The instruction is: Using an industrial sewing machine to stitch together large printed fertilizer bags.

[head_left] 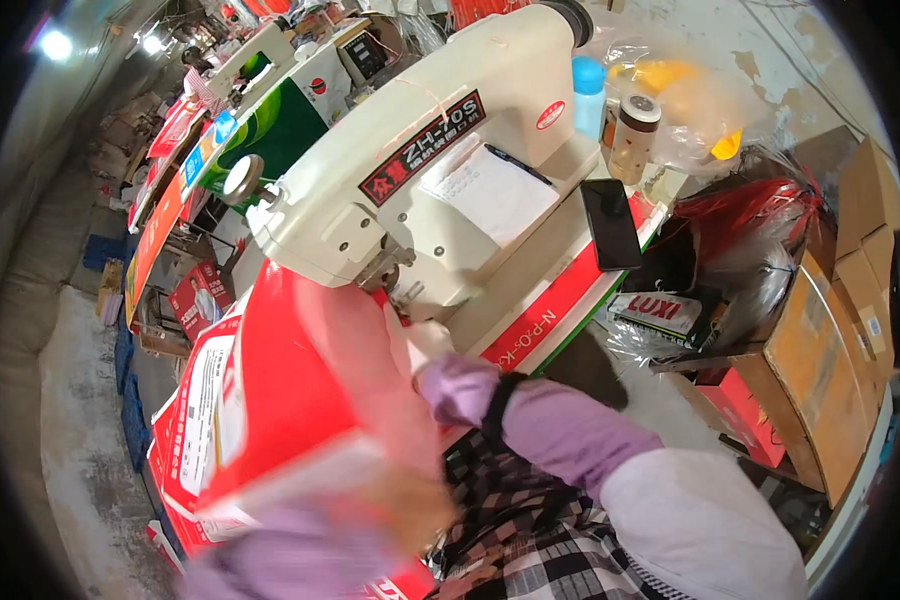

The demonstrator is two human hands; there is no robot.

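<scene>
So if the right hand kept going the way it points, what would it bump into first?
Probably the machine. The right hand, in a white glove, points up toward the part just above the red sheet. Depth is hard to judge.

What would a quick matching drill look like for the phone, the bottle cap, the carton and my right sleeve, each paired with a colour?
Things:
1. phone
2. bottle cap
3. carton
4. right sleeve

Colours:
A. red and white
B. purple
C. black
D. blue

Pairs: 1-C, 2-D, 3-A, 4-B
</scene>
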